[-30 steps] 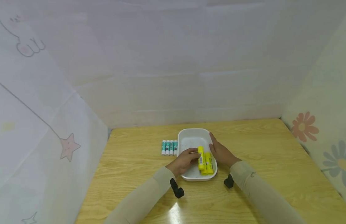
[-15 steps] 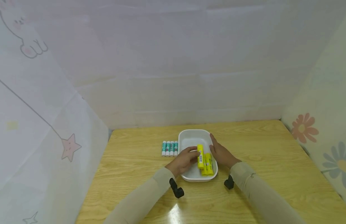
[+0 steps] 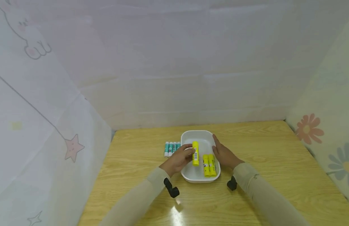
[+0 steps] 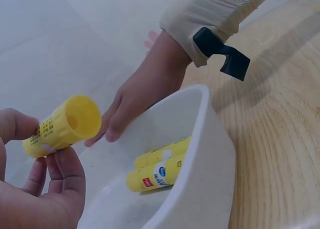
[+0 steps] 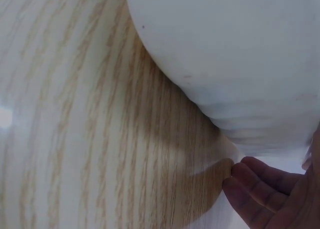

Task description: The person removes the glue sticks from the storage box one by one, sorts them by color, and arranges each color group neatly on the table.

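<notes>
My left hand [image 3: 178, 159] pinches a yellow glue stick [image 3: 195, 153] between thumb and fingers, above the white plastic tub [image 3: 200, 181]. In the left wrist view the held stick [image 4: 67, 126] shows its hollow round end. Two more yellow glue sticks [image 3: 209, 165] lie side by side on the tub's floor, toward the near right corner. At the tub's right side, my right hand [image 3: 225, 155] grips the rim, thumb on the inside. Its fingers [image 5: 260, 186] lie along the outer wall in the right wrist view.
Several white-and-teal glue sticks [image 3: 170, 149] lie in a row on the wooden table [image 3: 134, 163], just left of the tub; the tub and left hand partly cover the row. Patterned white sheets [image 3: 174, 78] enclose the table at the back and both sides.
The left hand has carried its glue stick up and left, off the two lying in the tub, which now show more fully. The right hand keeps its place on the rim.
</notes>
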Demonstrator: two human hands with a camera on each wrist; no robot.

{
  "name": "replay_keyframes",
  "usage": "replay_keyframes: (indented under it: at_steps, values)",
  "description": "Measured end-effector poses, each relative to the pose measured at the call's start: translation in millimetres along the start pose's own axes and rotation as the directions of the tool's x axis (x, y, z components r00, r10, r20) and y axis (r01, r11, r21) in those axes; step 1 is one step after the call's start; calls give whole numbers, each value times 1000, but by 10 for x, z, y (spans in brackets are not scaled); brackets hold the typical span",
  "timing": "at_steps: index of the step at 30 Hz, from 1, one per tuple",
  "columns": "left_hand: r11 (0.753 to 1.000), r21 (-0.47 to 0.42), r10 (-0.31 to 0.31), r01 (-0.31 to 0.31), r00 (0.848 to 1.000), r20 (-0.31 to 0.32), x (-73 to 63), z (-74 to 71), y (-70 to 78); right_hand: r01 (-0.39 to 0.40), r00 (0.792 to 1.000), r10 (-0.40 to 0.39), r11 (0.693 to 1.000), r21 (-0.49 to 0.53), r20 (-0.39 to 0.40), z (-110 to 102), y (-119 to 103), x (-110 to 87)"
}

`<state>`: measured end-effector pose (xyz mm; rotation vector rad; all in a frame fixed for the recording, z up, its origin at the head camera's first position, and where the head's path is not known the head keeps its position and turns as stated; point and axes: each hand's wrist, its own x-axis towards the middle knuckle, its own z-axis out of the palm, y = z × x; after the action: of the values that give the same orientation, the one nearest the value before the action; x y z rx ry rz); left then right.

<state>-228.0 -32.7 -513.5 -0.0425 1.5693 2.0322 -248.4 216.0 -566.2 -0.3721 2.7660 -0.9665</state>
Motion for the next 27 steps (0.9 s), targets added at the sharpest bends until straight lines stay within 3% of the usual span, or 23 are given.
replay_keyframes:
  at_steps: [6,16,27]
  values:
    - [1000,9,20,-20,1000,1,-39,-124,85,-15,1000,15,1000,0,0,-11,-2,-3]
    - [998,23,49,-51,997,53,-164,-444,134,1,1000,-1,1000,8,5,1,37,17]
    - [992,96,82,-83,997,17,-300,-782,80,7,1000,-7,1000,4,5,-2,28,10]
